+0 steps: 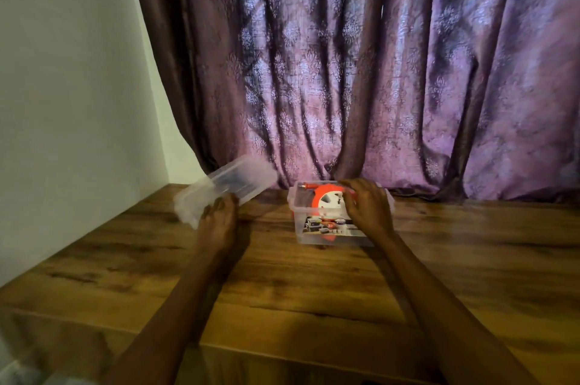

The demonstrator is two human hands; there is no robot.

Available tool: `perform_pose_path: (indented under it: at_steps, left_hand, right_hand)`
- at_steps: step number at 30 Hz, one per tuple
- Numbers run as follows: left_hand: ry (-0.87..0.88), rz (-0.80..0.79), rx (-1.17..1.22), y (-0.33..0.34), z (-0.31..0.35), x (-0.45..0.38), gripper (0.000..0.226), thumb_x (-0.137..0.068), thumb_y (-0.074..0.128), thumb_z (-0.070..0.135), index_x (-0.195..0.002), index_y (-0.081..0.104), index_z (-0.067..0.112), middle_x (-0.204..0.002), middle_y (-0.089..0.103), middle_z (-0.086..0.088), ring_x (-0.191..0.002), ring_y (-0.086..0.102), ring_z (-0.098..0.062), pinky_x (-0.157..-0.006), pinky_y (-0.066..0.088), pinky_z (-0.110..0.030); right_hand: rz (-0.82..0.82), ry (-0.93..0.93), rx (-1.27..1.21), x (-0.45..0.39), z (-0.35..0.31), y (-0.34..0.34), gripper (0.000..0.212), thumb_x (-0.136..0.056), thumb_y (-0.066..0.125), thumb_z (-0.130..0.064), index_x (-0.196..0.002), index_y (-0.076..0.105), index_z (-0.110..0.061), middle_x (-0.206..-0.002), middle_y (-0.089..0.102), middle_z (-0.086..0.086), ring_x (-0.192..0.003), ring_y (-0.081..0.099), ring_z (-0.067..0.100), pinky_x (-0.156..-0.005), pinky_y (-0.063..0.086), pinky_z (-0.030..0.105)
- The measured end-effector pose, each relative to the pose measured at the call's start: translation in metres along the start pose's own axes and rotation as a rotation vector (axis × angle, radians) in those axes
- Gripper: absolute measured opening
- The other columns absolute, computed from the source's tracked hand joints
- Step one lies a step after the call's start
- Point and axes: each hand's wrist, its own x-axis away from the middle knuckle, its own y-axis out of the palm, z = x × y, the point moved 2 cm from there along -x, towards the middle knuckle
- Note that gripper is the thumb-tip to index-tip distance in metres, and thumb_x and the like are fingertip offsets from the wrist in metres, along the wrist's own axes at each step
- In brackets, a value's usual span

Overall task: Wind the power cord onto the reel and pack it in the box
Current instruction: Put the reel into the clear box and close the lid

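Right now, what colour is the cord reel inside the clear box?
Orange with a white hub, clearest in the head view.

Wall: plain and pale (62, 86), filling the left side and meeting the tabletop at the far-left corner.
Curtain: purple-brown drapery (361, 71) hanging in deep vertical folds, a faint damask pattern catching a sheen, its hem pooling along the table's back edge.
Table: wood-grain top (314, 290), warm brown with dark streaks, its near edge running across the bottom.
Light: dim and warm, brightest low on the curtain's middle folds.
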Motion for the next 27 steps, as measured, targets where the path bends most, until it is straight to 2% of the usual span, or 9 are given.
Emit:
perform_pose_path:
  at_steps: [3,7,11,14,16,18,22,25,27]
  left_hand:
    - [0.177,-0.01,0.016,-0.003,0.031,-0.025,0.045,-0.092,0.048,0.023,-0.132,0.056,0.004,-0.123,0.065,-0.02,-0.111,0.062,-0.039,-0.103,0.046,-0.053]
    - [0.425,0.012,0.105,0.006,0.067,-0.039,0.038,-0.092,0.063,0.01,-0.13,0.06,0.01,-0.117,0.071,-0.011,-0.108,0.067,-0.032,-0.099,0.049,-0.048]
    - [0.546,-0.037,0.243,0.013,0.097,-0.038,0.033,-0.101,0.044,0.03,-0.126,0.06,0.017,-0.124,0.069,-0.001,-0.11,0.065,-0.022,-0.1,0.045,-0.037]
    - [0.591,0.012,0.266,0.016,0.112,-0.036,0.032,-0.099,0.044,0.035,-0.117,0.063,0.016,-0.122,0.069,-0.001,-0.108,0.065,-0.022,-0.101,0.04,-0.036]
    - [0.519,0.05,0.283,0.016,0.112,-0.039,0.038,-0.097,0.049,0.043,-0.119,0.062,0.015,-0.12,0.067,-0.003,-0.112,0.061,-0.022,-0.105,0.041,-0.043]
    - [0.348,0.076,0.415,0.017,0.103,-0.043,0.046,-0.092,0.058,0.046,-0.123,0.06,0.012,-0.122,0.064,-0.006,-0.113,0.058,-0.019,-0.101,0.045,-0.04]
    - [0.031,-0.012,0.902,0.02,0.097,-0.043,0.057,-0.09,0.069,0.037,-0.14,0.046,0.022,-0.127,0.054,0.012,-0.109,0.05,0.023,-0.086,0.044,-0.003]
    - [0.006,-0.015,1.006,0.024,0.103,-0.042,0.058,-0.096,0.063,0.028,-0.148,0.037,0.038,-0.134,0.043,0.041,-0.117,0.046,0.026,-0.084,0.047,-0.004]
    - [0.026,0.042,1.018,0.022,0.108,-0.044,0.056,-0.099,0.059,0.024,-0.149,0.037,0.034,-0.141,0.038,0.038,-0.12,0.041,0.028,-0.086,0.041,0.003]
  right_hand:
    - [-0.051,0.079,-0.034,-0.003,0.018,-0.007,0.044,-0.092,0.061,-0.015,-0.136,0.058,-0.017,-0.134,0.062,0.009,-0.121,0.058,0.031,-0.099,0.047,0.045]
    - [-0.042,0.016,-0.086,-0.003,0.027,-0.026,0.062,-0.094,0.065,-0.019,-0.15,0.041,-0.019,-0.156,0.042,0.003,-0.141,0.041,0.019,-0.106,0.039,0.034]
    - [-0.029,-0.122,-0.013,0.003,0.029,-0.052,0.07,-0.072,0.062,0.01,-0.135,0.06,-0.02,-0.152,0.047,0.003,-0.139,0.046,0.019,-0.1,0.042,0.033]
    - [0.029,-0.117,-0.056,0.01,0.04,-0.064,0.057,-0.071,0.063,0.015,-0.119,0.07,-0.015,-0.141,0.059,0.003,-0.128,0.057,0.021,-0.099,0.051,0.038]
    - [0.058,-0.029,-0.103,0.014,0.05,-0.069,0.051,-0.074,0.06,0.014,-0.115,0.071,-0.015,-0.139,0.06,-0.001,-0.123,0.06,0.018,-0.094,0.053,0.035]
    - [0.093,0.042,-0.149,0.016,0.06,-0.073,0.05,-0.074,0.058,0.014,-0.113,0.07,-0.014,-0.135,0.062,-0.002,-0.119,0.062,0.016,-0.091,0.053,0.033]
    - [0.113,0.101,-0.277,0.014,0.074,-0.078,0.041,-0.077,0.063,0.009,-0.111,0.065,-0.014,-0.129,0.064,-0.005,-0.115,0.061,0.009,-0.096,0.051,0.033]
    - [0.131,0.153,-0.37,0.01,0.074,-0.08,0.028,-0.086,0.065,-0.014,-0.111,0.058,-0.024,-0.121,0.064,-0.014,-0.11,0.061,0.0,-0.091,0.053,0.034]
    - [0.215,0.25,-0.49,0.007,0.071,-0.08,0.032,-0.09,0.069,-0.026,-0.111,0.051,-0.044,-0.115,0.065,-0.014,-0.102,0.063,-0.002,-0.085,0.054,0.026]
